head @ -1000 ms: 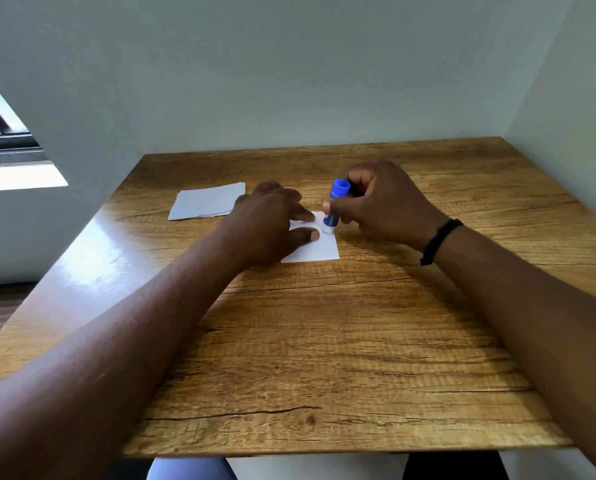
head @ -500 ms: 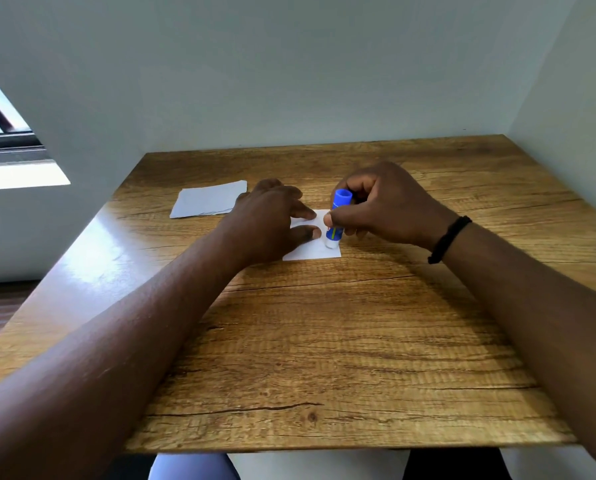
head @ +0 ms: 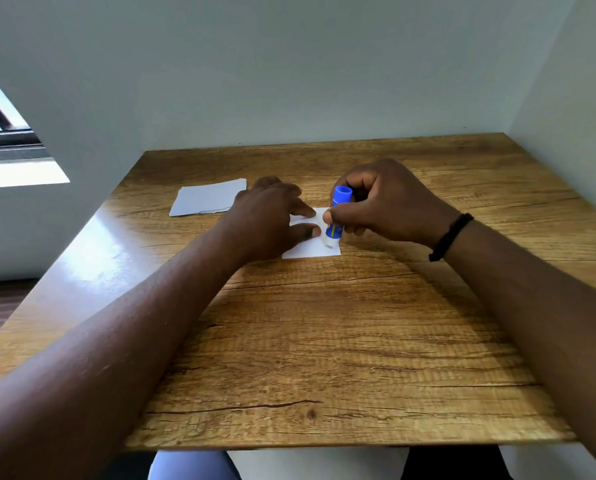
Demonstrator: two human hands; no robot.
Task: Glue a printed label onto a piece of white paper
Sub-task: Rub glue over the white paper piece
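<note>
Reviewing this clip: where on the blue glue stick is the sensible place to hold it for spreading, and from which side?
Grip the glue stick round the middle of its barrel, coming from the right, as the right hand does. It stands nearly upright with its white tip down on the small white paper, and the left hand pins that paper from the left, so the right side looks free.

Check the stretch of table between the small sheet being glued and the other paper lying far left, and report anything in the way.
Only the left hand, pressing the small white sheet flat, lies between it and the grey-white paper. Otherwise bare table. The right hand holds the glue stick on the sheet.
</note>
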